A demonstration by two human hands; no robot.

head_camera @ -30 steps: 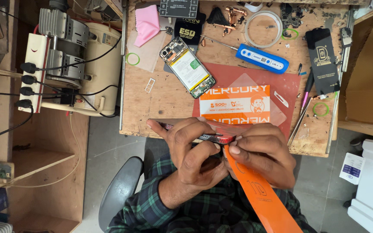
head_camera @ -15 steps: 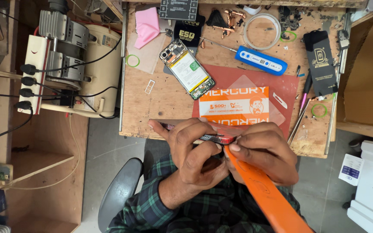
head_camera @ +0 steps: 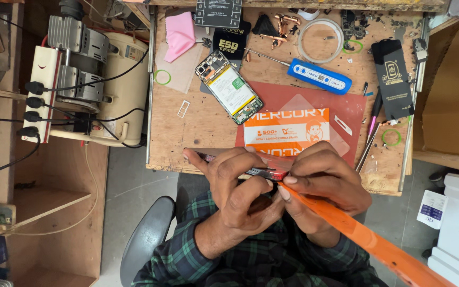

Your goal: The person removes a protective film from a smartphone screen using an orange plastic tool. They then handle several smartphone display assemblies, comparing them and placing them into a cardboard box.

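My left hand grips a thin dark and red phone part edge-on, just in front of the wooden workbench. My right hand pinches the top end of a long orange strip right at the part's red end. The strip runs down to the lower right over my green checked sleeve. Both hands touch each other above my lap. The join between the strip and the part is hidden by my fingers.
On the bench lie an opened phone, a blue electric screwdriver, an orange-and-white card on a red mat, a pink cloth, a black pouch and a clear ring. A cream machine and a power strip stand to the left. White boxes are at the right.
The free end of the orange strip has swung towards the right. Both hands stay at the same spot on the phone part.
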